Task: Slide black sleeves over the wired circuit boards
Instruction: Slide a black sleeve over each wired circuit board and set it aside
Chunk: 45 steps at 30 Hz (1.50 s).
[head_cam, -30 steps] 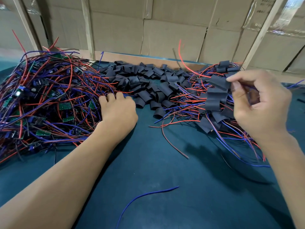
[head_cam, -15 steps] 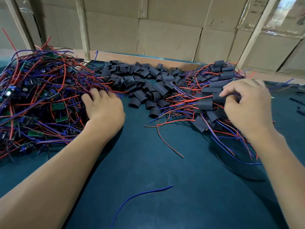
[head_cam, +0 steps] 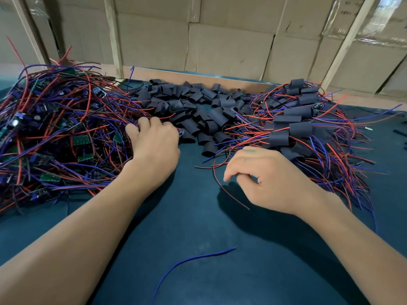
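Left hand [head_cam: 154, 144] rested curled in board tangle [head_cam: 55, 133], left of sleeve pile [head_cam: 193, 106]; whether it gripped board, cannot tell. Right hand [head_cam: 268, 177] loosely curled, empty, just in front of sleeve pile, nearer it. Finished bundles [head_cam: 297, 119] lay right of sleeve pile.

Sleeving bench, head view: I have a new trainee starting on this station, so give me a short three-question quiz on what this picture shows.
1. True or false: the pile of empty black sleeves lies between the unsleeved boards pile and the sleeved boards pile.
2. Which hand reaches into the unsleeved boards pile? A) left hand B) right hand C) both
3. Fill in: the stray wire lying alone on the mat nearest the camera is ____ in colour.

Key: 1 true; 2 A; 3 blue.
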Tool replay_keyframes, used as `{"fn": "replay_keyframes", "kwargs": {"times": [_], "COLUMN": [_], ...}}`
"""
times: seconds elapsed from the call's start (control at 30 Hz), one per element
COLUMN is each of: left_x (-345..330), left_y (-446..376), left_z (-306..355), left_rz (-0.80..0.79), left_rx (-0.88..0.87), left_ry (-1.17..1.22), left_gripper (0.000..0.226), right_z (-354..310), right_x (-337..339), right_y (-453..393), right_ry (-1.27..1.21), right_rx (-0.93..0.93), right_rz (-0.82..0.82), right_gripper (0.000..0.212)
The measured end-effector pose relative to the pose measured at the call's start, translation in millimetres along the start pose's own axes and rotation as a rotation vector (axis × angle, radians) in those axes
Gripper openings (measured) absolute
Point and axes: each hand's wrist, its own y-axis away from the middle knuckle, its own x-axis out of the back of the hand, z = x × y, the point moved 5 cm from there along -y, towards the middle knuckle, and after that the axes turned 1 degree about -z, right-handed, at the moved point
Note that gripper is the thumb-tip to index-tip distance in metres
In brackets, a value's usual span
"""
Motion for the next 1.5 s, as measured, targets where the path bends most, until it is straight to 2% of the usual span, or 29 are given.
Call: {"fn": "replay_keyframes", "kwargs": {"times": [0.17,0.27,0.37,0.43,0.5,0.6,0.67,0.77,0.87,0.93,0.97,1.03,1.17,1.23,1.27,1.33,1.43,1.5], "left_x": [12.4,21.1,27.2,27.7,24.3,9.0,5.4,14.4,22.5,25.3,26.7,34.3,56.3,62.4,63.7,63.2,57.8,54.9], "left_y": [4.9,9.8,15.4,16.0,14.8,16.2,18.2,19.4,20.3,18.9,17.7,18.1,33.2,44.9,49.2,53.0,50.0,47.3], "left_z": [15.3,25.0,36.0,39.8,34.1,14.3,11.3,16.9,15.7,13.6,14.1,21.2,47.6,59.6,63.7,64.5,58.9,55.4], "left_rz": [0.174,0.214,0.216,0.202,0.154,-0.083,-0.178,-0.196,-0.176,-0.126,-0.098,-0.022,0.285,0.385,0.411,0.424,0.36,0.331], "left_rx": [-0.119,-0.262,-0.351,-0.337,-0.228,-0.054,-0.062,-0.108,-0.125,-0.143,-0.156,-0.206,-0.415,-0.542,-0.598,-0.637,-0.607,-0.552], "left_ry": [0.138,0.323,0.389,0.356,0.266,0.051,-0.043,0.01,0.041,0.064,0.086,0.177,0.474,0.649,0.729,0.884,1.049,1.13], "left_gripper": [0.021,0.022,0.024,0.026,0.032,0.049,0.04,0.012,0.013,0.005,0.01,0.016,0.02,0.019,0.018,0.017,0.026,0.023], "right_z": [10.4,9.7,7.6,5.9,5.9,8.0,8.0,7.1,6.1,5.7,6.0,7.2,9.9,15.1,18.2,22.8,22.4,20.1], "right_x": [6.4,4.5,3.6,3.8,3.7,3.6,3.5,1.9,-1.2,-1.4,-1.1,0.3,4.1,7.6,7.8,5.9,4.3,3.3], "right_y": [3.4,2.9,2.9,2.3,2.1,2.9,3.1,2.4,1.7,1.6,1.6,1.8,0.7,1.4,1.6,2.1,1.2,-0.6], "right_ry": [-0.053,-0.069,-0.076,-0.078,-0.076,-0.08,-0.085,-0.086,-0.074,-0.071,-0.068,-0.075,-0.131,-0.22,-0.29,-0.504,-0.818,-0.876], "right_rx": [-0.086,-0.101,-0.106,-0.104,-0.113,-0.139,-0.144,-0.16,-0.174,-0.178,-0.176,-0.179,-0.223,-0.314,-0.368,-0.467,-0.543,-0.562], "right_rz": [0.031,0.019,0.006,0.0,-0.012,-0.042,-0.058,-0.079,-0.109,-0.113,-0.107,-0.081,0.061,0.15,0.173,0.221,0.323,0.349], "right_gripper": [0.035,0.035,0.035,0.036,0.036,0.037,0.036,0.037,0.038,0.038,0.038,0.038,0.037,0.024,0.016,0.017,0.025,0.029]}}
